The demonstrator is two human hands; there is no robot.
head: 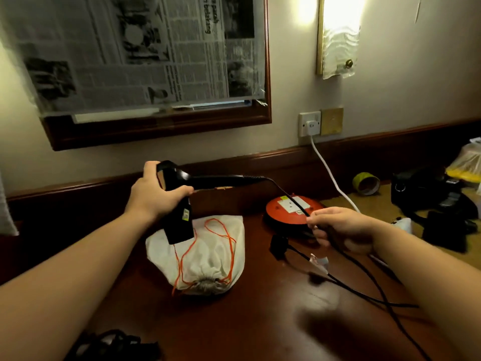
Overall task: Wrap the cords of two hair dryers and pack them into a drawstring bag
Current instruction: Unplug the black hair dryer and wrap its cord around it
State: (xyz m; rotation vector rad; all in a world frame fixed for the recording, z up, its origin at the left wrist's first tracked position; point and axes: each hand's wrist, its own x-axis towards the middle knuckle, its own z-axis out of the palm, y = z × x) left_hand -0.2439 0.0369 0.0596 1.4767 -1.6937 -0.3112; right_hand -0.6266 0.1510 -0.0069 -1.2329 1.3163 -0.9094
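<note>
Hair dryer (179, 194) in black hangs above the dark wooden desk (260, 321), gripped in the left hand (153, 194), whose fingers curl closed around the body where barrel meets handle. The handle juts out to the right, so its cord (291, 201) leaves that end and runs clear to the right hand (338, 229). That hand's fingers are closed on the cord a short way along it, probably to keep it taut enough to begin winding. Beyond the right hand the cord trails loose over the desk to a black plug (278, 244), lying unplugged.

Beneath the dryer lies the white drawstring bag (208, 251), its mouth gathered toward the person and its orange string (221, 235) straggling over the cloth; it waits within easy reach for packing. A dark tangle at the bottom-left edge may be the second dryer, though that cannot be told.
</note>
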